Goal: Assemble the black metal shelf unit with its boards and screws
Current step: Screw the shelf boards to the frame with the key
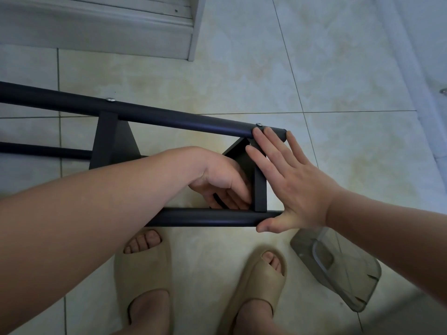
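The black metal shelf frame lies on its side on the tiled floor. Its far tube carries two silver screws and runs left to right; the near tube lies just in front of my feet. A flat black crossbar joins the two tubes at the right end. My left hand reaches down inside the frame, beside the crossbar, with its fingers curled round a small black tool that is mostly hidden. My right hand lies flat against the frame's end, fingertips on the far tube and thumb on the near tube.
A second crossbar joins the tubes further left. A clear plastic container lies on the floor at the lower right. My feet in beige slippers stand just below the frame. A white cabinet base sits at the top left.
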`<control>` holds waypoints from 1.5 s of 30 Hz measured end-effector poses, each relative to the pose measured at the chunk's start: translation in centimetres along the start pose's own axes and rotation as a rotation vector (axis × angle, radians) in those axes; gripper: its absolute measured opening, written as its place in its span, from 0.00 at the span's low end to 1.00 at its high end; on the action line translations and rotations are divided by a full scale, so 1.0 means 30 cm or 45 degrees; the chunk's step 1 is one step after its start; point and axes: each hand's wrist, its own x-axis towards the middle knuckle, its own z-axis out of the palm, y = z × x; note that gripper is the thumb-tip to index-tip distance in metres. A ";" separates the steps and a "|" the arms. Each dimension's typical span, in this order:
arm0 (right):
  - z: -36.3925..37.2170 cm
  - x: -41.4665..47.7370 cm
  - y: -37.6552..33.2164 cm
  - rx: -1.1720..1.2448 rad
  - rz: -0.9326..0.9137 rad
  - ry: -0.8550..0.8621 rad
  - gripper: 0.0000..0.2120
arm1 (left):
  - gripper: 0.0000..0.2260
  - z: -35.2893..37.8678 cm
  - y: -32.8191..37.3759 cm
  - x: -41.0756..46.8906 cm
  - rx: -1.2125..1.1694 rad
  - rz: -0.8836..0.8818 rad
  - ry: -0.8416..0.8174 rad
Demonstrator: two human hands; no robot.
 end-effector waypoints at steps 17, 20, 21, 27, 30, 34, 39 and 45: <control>0.003 0.001 0.001 0.001 -0.003 0.003 0.60 | 0.07 -0.002 0.000 0.009 -0.142 0.033 0.006; 0.005 0.001 0.001 0.001 -0.001 0.002 0.60 | 0.09 -0.003 0.003 0.004 -0.140 -0.011 -0.024; 0.006 0.001 0.001 0.002 -0.001 0.002 0.60 | 0.09 -0.004 0.004 0.002 -0.105 -0.037 -0.046; 0.007 0.002 0.002 0.003 -0.006 0.006 0.61 | 0.05 0.000 -0.003 0.010 -0.066 -0.001 -0.012; 0.008 0.003 0.003 0.005 -0.006 0.009 0.61 | 0.07 -0.001 -0.005 0.010 -0.120 0.028 -0.018; 0.010 0.002 0.004 0.008 -0.004 0.007 0.60 | 0.08 -0.005 0.000 0.007 -0.149 0.029 -0.019; 0.008 0.002 0.003 -0.001 -0.008 0.000 0.60 | 0.05 -0.004 0.000 0.005 -0.004 0.023 -0.018; 0.006 0.003 0.002 0.006 -0.005 -0.002 0.60 | 0.07 0.001 -0.005 0.009 -0.115 0.103 0.002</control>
